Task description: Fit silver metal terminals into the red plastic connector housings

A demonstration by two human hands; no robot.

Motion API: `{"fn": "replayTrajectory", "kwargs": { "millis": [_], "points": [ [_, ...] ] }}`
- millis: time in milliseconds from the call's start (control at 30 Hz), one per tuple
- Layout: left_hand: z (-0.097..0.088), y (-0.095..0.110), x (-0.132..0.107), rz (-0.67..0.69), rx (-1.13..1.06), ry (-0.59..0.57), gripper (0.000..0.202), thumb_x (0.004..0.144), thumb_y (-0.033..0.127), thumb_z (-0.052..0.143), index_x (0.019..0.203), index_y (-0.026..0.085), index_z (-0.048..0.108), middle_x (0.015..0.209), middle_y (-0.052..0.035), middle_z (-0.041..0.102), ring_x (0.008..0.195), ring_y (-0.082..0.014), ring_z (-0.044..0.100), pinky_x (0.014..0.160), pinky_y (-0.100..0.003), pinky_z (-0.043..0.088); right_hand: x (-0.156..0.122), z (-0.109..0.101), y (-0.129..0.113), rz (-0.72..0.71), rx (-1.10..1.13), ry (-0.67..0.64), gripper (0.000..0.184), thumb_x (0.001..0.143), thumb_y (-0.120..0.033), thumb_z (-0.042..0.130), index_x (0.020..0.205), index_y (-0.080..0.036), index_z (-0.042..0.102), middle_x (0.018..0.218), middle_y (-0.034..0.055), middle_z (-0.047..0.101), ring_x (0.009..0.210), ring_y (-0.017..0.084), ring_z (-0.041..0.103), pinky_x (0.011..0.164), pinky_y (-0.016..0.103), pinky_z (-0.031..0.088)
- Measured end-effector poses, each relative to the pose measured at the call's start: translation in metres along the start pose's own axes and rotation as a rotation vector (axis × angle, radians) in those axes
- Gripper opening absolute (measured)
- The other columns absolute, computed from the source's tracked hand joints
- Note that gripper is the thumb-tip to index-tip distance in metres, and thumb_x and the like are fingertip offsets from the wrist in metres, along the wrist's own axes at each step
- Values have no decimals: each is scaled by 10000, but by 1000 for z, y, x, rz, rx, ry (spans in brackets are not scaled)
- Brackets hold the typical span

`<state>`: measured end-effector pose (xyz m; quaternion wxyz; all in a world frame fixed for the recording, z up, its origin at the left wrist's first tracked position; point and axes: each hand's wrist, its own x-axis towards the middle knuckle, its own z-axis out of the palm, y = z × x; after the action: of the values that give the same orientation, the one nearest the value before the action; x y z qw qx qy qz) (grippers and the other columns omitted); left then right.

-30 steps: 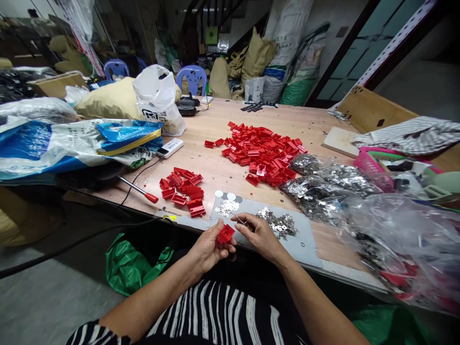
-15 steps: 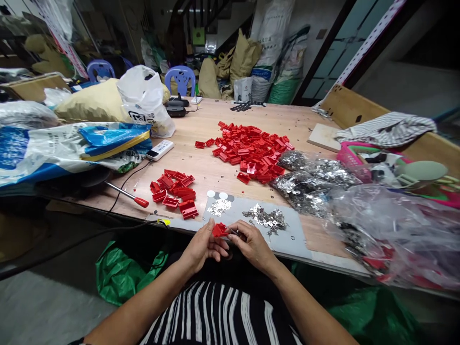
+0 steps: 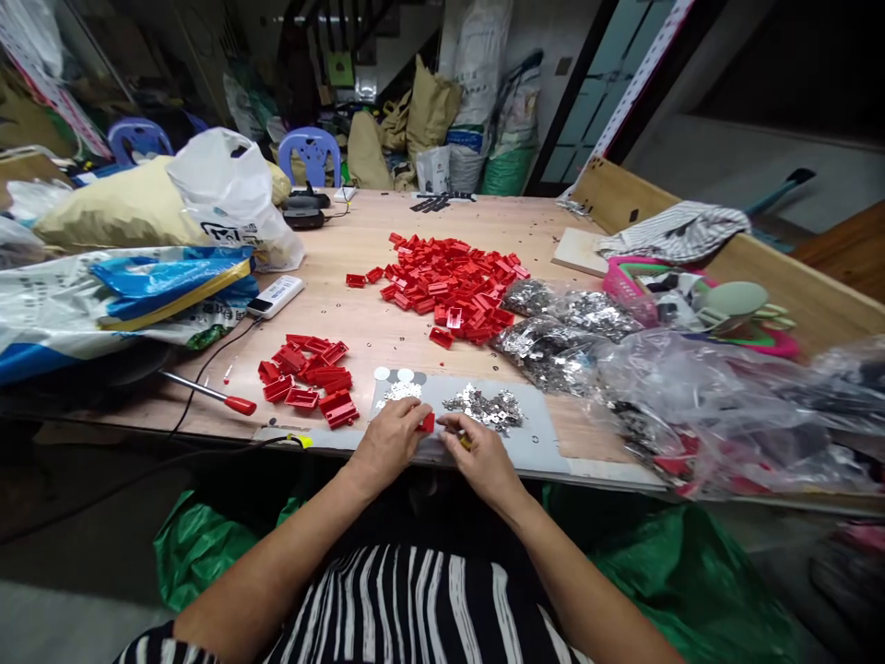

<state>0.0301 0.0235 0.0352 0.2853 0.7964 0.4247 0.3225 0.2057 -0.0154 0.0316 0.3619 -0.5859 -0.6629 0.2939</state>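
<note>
My left hand (image 3: 388,441) is closed around a small red plastic part (image 3: 427,422) at the near table edge, over a grey mat (image 3: 539,441). My right hand (image 3: 478,456) is closed too, pinching a thin yellow-handled tool (image 3: 462,441) whose tip meets the red part. Both hands touch each other. Just beyond them lie two small heaps of silver metal clips (image 3: 484,408). A small group of red parts (image 3: 308,371) sits to the left, a large pile of red parts (image 3: 449,281) further back.
Clear bags of metal pieces (image 3: 573,332) and plastic bags (image 3: 725,406) crowd the right side. A red-handled screwdriver (image 3: 207,395), a white remote (image 3: 275,297) and blue-white sacks (image 3: 124,295) lie at left. A pink basket (image 3: 626,286) stands at back right. Green bags lie under the table.
My hands moved forward from my lap up onto the table edge and came together on the red part. The view shifted rightward.
</note>
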Motion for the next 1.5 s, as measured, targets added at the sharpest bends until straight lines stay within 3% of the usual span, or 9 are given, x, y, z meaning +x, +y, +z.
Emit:
{"fn": "replayTrajectory", "kwargs": {
  "millis": [133, 267, 433, 600, 833, 1000, 1133, 1333, 1500],
  "points": [
    [-1, -1, 7, 50, 161, -26, 309, 826, 101, 547, 1092, 240, 621, 1160, -103, 598, 1093, -255, 553, 970, -425, 439, 0, -31, 25, 26, -278, 97, 139, 867, -244, 506, 918, -215, 632, 943, 55, 680, 876, 213, 625, 788, 341, 463],
    [-1, -3, 9, 18, 111, 27, 297, 833, 143, 558, 1112, 226, 615, 1172, -108, 579, 1088, -249, 561, 954, -396, 457, 5, -38, 36, -18, -454, 51, 177, 868, -219, 506, 973, -239, 647, 975, 52, 670, 886, 214, 626, 748, 332, 473],
    [-4, -7, 6, -53, -179, 122, 294, 820, 188, 585, 1105, 244, 627, 1108, -70, 640, 1062, -231, 579, 960, -365, 437, 18, -27, 29, -96, -566, -20, 158, 875, -213, 535, 971, -238, 657, 978, 51, 681, 886, 203, 634, 749, 309, 475],
    [-9, -6, 0, -272, -489, 162, 306, 787, 276, 646, 1089, 229, 622, 950, -24, 665, 848, -177, 616, 829, -285, 470, 24, -25, 26, -93, -639, -65, 136, 885, -210, 514, 921, -236, 642, 941, 45, 669, 833, 200, 634, 677, 296, 457],
    [-3, 0, -3, -344, -859, 144, 321, 776, 283, 665, 1072, 190, 582, 943, -27, 648, 855, -153, 613, 827, -277, 482, 20, -30, 20, -81, -390, -8, 93, 859, -234, 491, 900, -223, 574, 839, 28, 657, 746, 184, 608, 647, 281, 430],
    [-1, 2, -9, -304, -801, 166, 297, 765, 264, 682, 1039, 201, 586, 1009, -39, 657, 923, -169, 628, 869, -284, 469, 14, -26, 10, -30, -113, -14, 120, 876, -322, 502, 875, -218, 563, 782, 11, 646, 697, 165, 580, 646, 268, 431],
    [-2, 8, -16, -257, -633, 189, 288, 783, 270, 663, 1060, 223, 596, 1052, -50, 668, 936, -187, 638, 874, -293, 465, 13, -21, 1, -38, -36, -8, 151, 882, -338, 506, 865, -210, 585, 778, 11, 649, 678, 158, 570, 635, 262, 424],
    [-3, 7, -24, -228, -381, 194, 322, 825, 259, 603, 1147, 266, 599, 1128, -50, 661, 1016, -211, 606, 910, -314, 435, 20, -17, 3, -90, -137, 5, 101, 888, -273, 490, 871, -213, 569, 857, 36, 670, 790, 188, 613, 726, 297, 444],
    [-2, 1, -32, -240, -400, 224, 316, 820, 253, 608, 1136, 261, 624, 1119, -50, 671, 1000, -213, 619, 896, -303, 444, 36, -18, 12, -107, -346, 15, 126, 893, -223, 473, 916, -202, 595, 929, 59, 663, 854, 203, 618, 765, 320, 453]
  ]
}}
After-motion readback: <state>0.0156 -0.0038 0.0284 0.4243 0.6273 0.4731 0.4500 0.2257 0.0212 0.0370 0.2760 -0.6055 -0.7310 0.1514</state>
